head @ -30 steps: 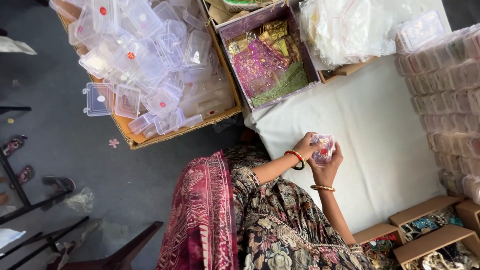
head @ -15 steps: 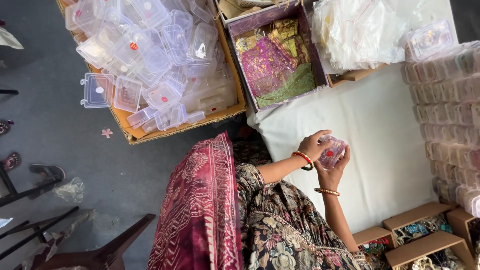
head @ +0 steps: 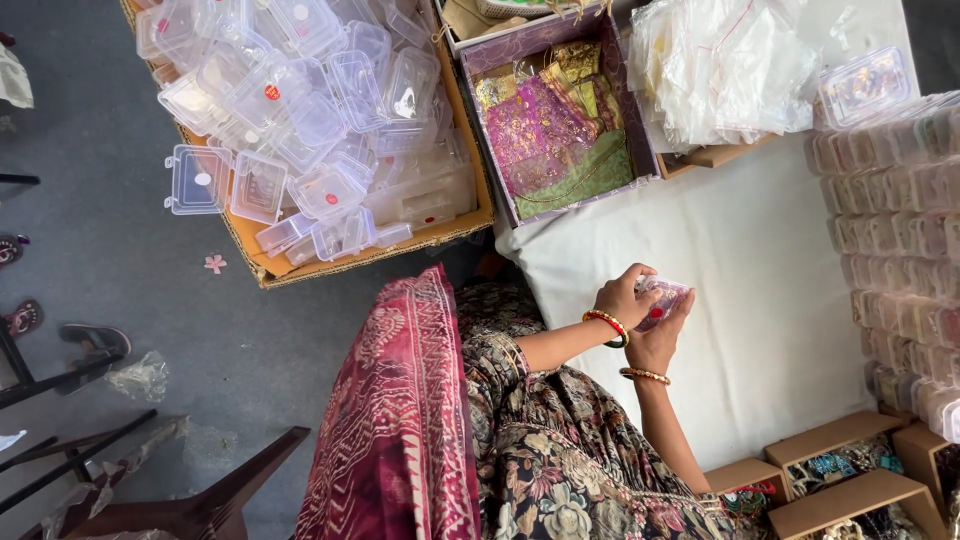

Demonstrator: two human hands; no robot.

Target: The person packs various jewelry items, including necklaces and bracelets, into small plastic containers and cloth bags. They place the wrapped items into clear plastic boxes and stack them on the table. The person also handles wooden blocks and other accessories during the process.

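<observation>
1. Grey floor (head: pixel 90 130) fills the left of the head view; a white padded surface, apparently a mattress (head: pixel 760 270), carries the work at right. The person sits at its left edge, both forearms reaching over it.
2. Fingers: both hands meet on one small clear plastic box (head: pixel 664 300) with pinkish contents. Left hand (head: pixel 622 297) curls over the box from the side nearer the floor, fingers (head: pixel 640 272) bent and closed on its top. Right hand (head: pixel 658 340) cups it from below, fingers (head: pixel 684 304) pressed against its far side. Whether the lid is shut cannot be told.
3. Box position: held just above the mattress, near its left edge, about midway along it.
4. Wrists: red and green bangle (head: pixel 606 327) on the left wrist; thin beaded bangle (head: pixel 645 376) on the right.
5. Clothing: dark floral dress (head: pixel 560 460); maroon patterned cloth (head: pixel 400 420) draped beside it.
6. Outward, upper edge of the mattress: purple-lined open box of coloured shiny fabric pouches (head: pixel 555 130), and beside it a heap of clear plastic bags (head: pixel 720 70).
7. Right edge: stacked rows of filled clear boxes (head: pixel 900 250), one more lying on top (head: pixel 865 85).
8. Lower right corner: small brown cardboard trays (head: pixel 830 470) holding beaded pieces.
9. Floor, upper left: cardboard carton (head: pixel 340 268) piled with empty clear lidded boxes (head: pixel 300 110), some with red dots.
10. Floor, lower left: dark chair legs (head: pixel 150 500), sandals (head: pixel 90 338), crumpled plastic scrap (head: pixel 140 375).
</observation>
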